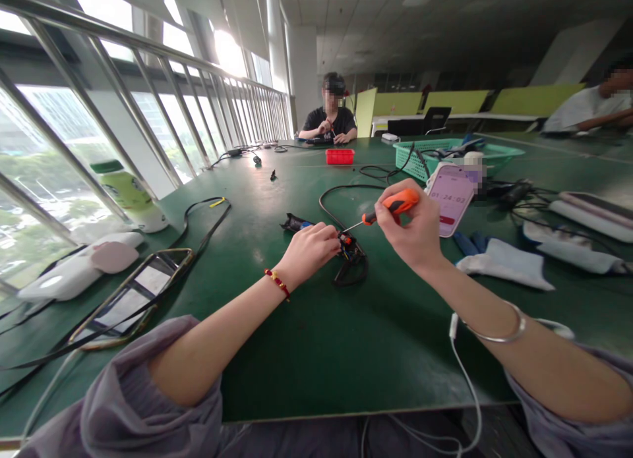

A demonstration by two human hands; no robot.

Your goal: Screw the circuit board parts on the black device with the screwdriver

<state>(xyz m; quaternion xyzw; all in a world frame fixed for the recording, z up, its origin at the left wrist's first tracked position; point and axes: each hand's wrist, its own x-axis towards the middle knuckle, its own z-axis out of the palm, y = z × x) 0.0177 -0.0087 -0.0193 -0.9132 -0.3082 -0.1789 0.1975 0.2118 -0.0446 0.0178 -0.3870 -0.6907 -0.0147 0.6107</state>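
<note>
My right hand (413, 227) is closed around the orange and black handle of a screwdriver (401, 202). Its thin metal shaft slants down to the left, the tip at the exposed red parts and wires of an opened black corded device (352, 246). My left hand (312, 250) is closed on that device, with its fingers over the middle; whatever lies beneath them is hidden. To the left of these fingers sticks out the device's black, tube-like end (293, 223) with a bit of blue. A black cord (324, 198) curves away behind it.
At right, a phone (449, 198) showing a timer stands before a green basket (499, 156), with gloves (509, 263) nearby. A red box (339, 157) sits farther back. On the left are a bottle (131, 194), a strapped phone (143, 293) and a white device (79, 270). Another person (330, 118) sits opposite.
</note>
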